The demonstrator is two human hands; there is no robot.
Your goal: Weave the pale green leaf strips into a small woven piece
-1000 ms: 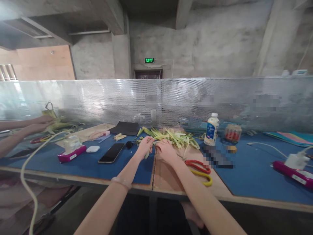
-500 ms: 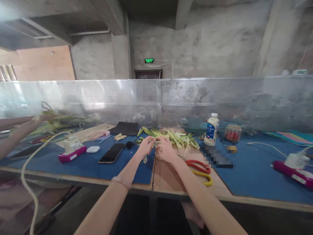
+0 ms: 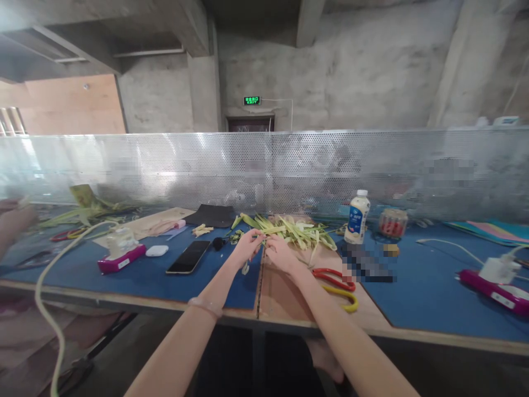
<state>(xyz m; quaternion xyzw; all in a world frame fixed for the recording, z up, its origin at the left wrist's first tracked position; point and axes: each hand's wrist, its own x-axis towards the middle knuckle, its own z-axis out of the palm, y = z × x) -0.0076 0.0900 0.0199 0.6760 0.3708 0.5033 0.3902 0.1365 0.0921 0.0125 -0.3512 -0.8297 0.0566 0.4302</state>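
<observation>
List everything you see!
Leaf strips: many, yellow-green, beyond hands
Phone: one, black, left of hands
Case: one, white, left of phone
Sheet: one, black, beyond phone
Handles: two, red and yellow, right
Power strips: two, magenta, both sides
Bottle: one, white-blue, back right
Jar: one, clear-red, beside bottle
Table: one, mostly blue, front
Screen: one, silver, behind table
Exit sign: one, green, wall
Another person's hands: blurred, uncountable, left edge
Left hand, right hand: two, bare, middle

Workshop, with bare concrete walls (image 3: 351,82) and workbench (image 3: 289,300).
</observation>
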